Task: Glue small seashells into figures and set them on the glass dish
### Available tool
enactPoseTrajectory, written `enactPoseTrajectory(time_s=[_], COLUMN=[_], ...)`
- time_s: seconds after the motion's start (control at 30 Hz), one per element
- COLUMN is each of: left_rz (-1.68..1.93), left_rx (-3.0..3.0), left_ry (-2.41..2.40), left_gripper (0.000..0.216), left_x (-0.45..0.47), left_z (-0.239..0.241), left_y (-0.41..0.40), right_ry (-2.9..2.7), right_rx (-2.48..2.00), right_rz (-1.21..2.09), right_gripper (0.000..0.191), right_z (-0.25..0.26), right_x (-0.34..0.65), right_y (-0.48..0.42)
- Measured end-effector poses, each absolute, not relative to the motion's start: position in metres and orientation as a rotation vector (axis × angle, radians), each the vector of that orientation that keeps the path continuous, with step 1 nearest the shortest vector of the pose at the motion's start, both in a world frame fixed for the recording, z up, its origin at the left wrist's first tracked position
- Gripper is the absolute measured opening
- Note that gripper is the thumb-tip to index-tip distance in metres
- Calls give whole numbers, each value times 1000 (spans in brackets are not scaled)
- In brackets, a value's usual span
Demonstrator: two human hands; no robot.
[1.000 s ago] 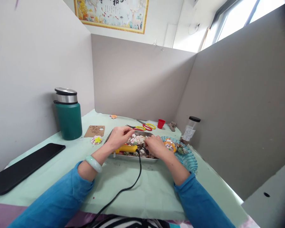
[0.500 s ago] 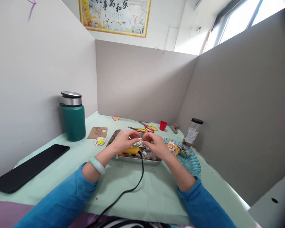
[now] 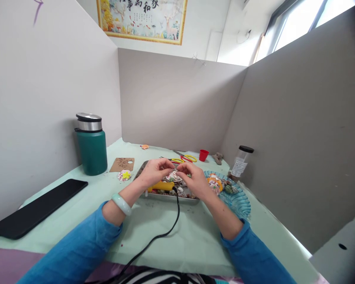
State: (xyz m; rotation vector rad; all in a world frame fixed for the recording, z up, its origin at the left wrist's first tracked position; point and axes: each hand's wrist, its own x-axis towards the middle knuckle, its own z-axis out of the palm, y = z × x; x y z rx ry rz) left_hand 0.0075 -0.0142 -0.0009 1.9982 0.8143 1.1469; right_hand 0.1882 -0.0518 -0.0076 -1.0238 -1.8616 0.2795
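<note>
My left hand [image 3: 157, 172] and my right hand [image 3: 193, 180] meet fingertip to fingertip above a metal tray [image 3: 182, 200]. Thumb and forefinger of each are pinched together; anything between them is too small to make out. Just under the fingertips lies a whitish, shell-like decorated piece [image 3: 172, 177]. A corded tool with a yellow handle [image 3: 163, 186] rests across the tray, its black cord [image 3: 169, 232] trailing toward me. Small shells and stones fill the tray around it, partly covered by my hands.
On the right stand a blue scalloped plate [image 3: 243, 204] with decorated pieces and a clear black-lidded jar [image 3: 239, 163]. Scissors [image 3: 187, 158] and a red cup [image 3: 203, 155] are behind the tray. Leftward are a green bottle [image 3: 92, 152], a black slab [image 3: 38, 207] and a brown card [image 3: 121, 165].
Both hands stay over the tray, with their fingertips slightly closer together. More of the whitish piece shows beneath them. The camera view has shifted a little.
</note>
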Motion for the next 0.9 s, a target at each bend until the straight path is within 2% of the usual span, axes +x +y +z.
enactPoseTrajectory(time_s=[0.3, 0.9], left_rz=[1085, 1043], left_rx=[2054, 1890], left_ry=[884, 730], left_gripper=[25, 23], left_x=[9, 10], left_z=[1, 0], left_y=[-18, -18], right_ry=[-1880, -1789], right_rx=[-990, -1014], right_rz=[155, 392], right_gripper=[7, 10], right_z=[-10, -13], right_x=[188, 183], right_y=[-53, -54])
